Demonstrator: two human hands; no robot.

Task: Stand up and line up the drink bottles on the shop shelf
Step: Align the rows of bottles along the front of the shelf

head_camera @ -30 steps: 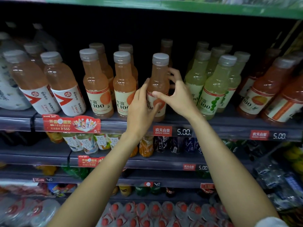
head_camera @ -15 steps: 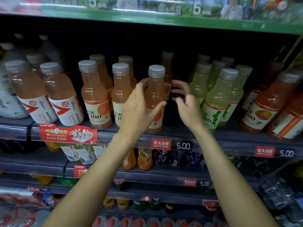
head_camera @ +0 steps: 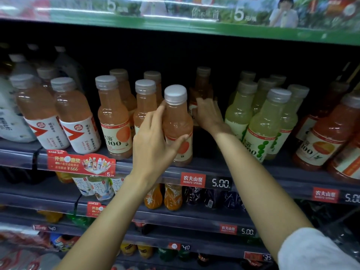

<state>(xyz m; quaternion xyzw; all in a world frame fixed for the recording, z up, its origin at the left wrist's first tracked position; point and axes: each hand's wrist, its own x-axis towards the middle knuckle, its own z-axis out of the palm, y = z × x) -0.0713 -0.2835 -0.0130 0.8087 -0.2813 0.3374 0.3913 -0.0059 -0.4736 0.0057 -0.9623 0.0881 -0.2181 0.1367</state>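
Observation:
An orange-pink drink bottle (head_camera: 177, 121) with a grey cap stands upright at the front edge of the shelf (head_camera: 243, 168). My left hand (head_camera: 155, 137) wraps its left side, thumb across the label. My right hand (head_camera: 208, 114) reaches deeper behind it and grips a second orange bottle (head_camera: 201, 84) at its label; that bottle's lower part is hidden by the hand. To the left stand more orange bottles (head_camera: 114, 117) in rows. Green drink bottles (head_camera: 265, 123) stand to the right.
Fatter orange bottles (head_camera: 76, 115) with white labels lean at the left. Red-orange bottles (head_camera: 323, 137) lean at the far right. Price tags (head_camera: 206, 180) run along the shelf rail. A dark gap lies between the held bottles and the green ones. Lower shelves hold more drinks.
My right hand has left the front bottle and reached back to the bottle behind it. My left hand has closed around the front bottle. The camera view has tilted up.

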